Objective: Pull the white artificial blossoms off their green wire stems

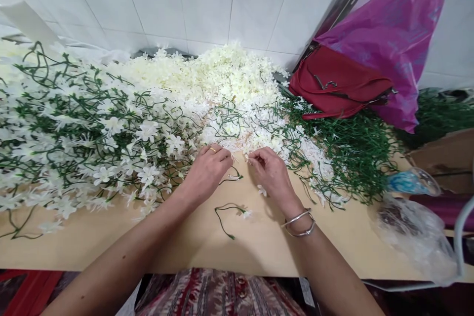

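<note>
My left hand (212, 170) is closed, its fingers pressed together at the front of the flower heap. Something thin and pale shows at its fingertips, too small to name. My right hand (273, 175) pinches a small white artificial flower (247, 157) between thumb and forefinger. A green stem piece (234, 177) lies just beside my left hand. Under my right wrist rests a loose white blossom (262, 190). Nearer to me, a single green stem with a white tip (224, 222) lies on the table.
Assembled white flowers on green stems (122, 143) pile up at left. Loose cream petals (229, 71) are heaped behind. Bare green stems (359, 153), a red bag (333, 81) and a purple plastic bag (392, 44) are at right. A clear plastic bag (418, 237) sits by the table edge.
</note>
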The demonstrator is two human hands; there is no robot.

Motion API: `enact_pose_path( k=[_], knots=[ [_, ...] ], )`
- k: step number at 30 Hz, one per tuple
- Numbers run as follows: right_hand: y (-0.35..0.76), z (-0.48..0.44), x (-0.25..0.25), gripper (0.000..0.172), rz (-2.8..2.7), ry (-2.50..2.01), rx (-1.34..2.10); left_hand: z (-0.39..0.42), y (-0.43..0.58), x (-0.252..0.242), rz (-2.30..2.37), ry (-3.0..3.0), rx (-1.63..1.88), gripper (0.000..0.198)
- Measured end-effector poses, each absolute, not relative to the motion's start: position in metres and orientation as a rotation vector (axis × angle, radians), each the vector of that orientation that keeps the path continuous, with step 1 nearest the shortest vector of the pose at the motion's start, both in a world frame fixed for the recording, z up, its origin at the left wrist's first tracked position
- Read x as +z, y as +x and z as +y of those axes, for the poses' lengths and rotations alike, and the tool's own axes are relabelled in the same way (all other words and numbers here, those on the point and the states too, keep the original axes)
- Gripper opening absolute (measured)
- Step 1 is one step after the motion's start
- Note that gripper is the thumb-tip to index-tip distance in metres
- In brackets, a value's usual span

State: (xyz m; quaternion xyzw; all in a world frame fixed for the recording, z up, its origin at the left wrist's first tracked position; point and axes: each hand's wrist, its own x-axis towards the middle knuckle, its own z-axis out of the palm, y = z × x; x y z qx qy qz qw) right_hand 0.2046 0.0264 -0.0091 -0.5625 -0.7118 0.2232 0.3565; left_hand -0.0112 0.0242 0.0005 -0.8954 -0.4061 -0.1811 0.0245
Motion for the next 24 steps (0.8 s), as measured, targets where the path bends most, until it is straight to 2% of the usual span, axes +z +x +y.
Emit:
enact_pose_path(
  k=[7, 10, 14, 18, 21, 24],
  knots=[
    [0.204, 0.026, -0.009, 0.009, -1.398, -1.275, 0.981, 0.022, -0.021, 0.004, -1.364, -2.733, -0.881, 0.021],
    [0.202, 0.027, -0.007, 0.012, -1.264, -1.215, 1.142, 0.018, -0.026, 0.013, -1.39, -2.794, -1.041, 0.017],
    [0.2, 0.026, -0.005, 0.016, -1.175, -1.163, 1.261, 0.011, -0.026, 0.014, -1.378, -3.092, -1.029, 0.008],
    [0.192, 0.019, -0.004, 0.024, -1.16, -1.081, 1.484, 0.01, -0.016, 0.006, -1.537, -3.033, -1.342, 0.03],
    [0.186, 0.016, -0.007, 0.027, -1.192, -1.093, 1.541, 0.012, -0.01, 0.002, -1.553, -2.977, -1.568, 0.019],
    [0.183, 0.019, -0.011, 0.022, -1.318, -1.179, 1.368, 0.012, -0.009, -0.001, -1.765, -2.791, -1.679, 0.01]
  ],
)
